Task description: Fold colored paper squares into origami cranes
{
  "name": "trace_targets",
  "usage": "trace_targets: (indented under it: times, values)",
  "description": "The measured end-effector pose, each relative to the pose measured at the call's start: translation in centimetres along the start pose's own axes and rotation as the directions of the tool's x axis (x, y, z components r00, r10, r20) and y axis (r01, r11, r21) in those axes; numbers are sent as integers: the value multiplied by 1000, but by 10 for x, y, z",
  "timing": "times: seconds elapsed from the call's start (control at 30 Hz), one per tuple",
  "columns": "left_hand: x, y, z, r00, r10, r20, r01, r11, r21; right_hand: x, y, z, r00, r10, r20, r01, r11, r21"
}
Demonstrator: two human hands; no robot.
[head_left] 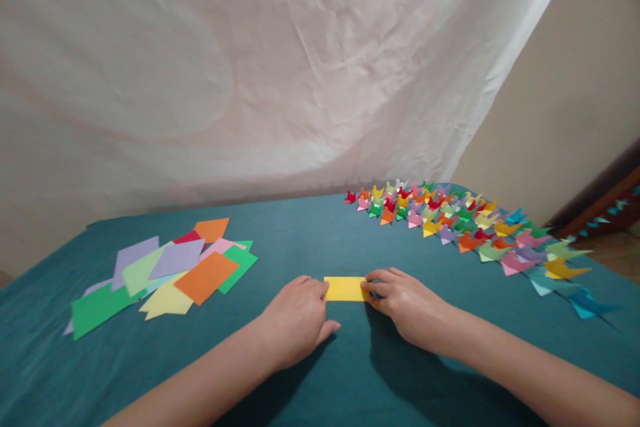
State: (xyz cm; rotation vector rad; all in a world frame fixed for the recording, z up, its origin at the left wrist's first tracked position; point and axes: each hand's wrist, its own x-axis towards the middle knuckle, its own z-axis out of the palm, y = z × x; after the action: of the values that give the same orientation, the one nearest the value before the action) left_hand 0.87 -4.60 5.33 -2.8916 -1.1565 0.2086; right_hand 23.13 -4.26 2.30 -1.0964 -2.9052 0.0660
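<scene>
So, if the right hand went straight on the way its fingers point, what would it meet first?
The yellow rectangular piece of paper, whose right end the right hand touches; beyond that, probably the left hand, though height above the teal tablecloth is hard to judge.

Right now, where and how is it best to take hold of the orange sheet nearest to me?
Probably pinch the near corner of that orange sheet, coming from the right, your left hand's side. It lies flat, overlapping a green sheet, and that corner points towards you.
</scene>
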Motion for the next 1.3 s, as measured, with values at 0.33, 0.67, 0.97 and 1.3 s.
trace_targets:
  times: [0.33,0.67,0.97,1.3]
  values:
    - [1,5,3,997,1,-76,3,998,58,0,8,14,982,-27,-185,37,998,48]
    - [2,7,13,977,-37,-212,59,994,97,6,18,34,870,-9,-493,106,980,170]
    - [11,-5,37,916,-141,-376,44,966,-255,7,15,34,842,165,-513,27,938,345]
    - [14,-12,49,906,-139,-399,-18,931,-366,7,16,37,853,228,-470,-36,923,383]
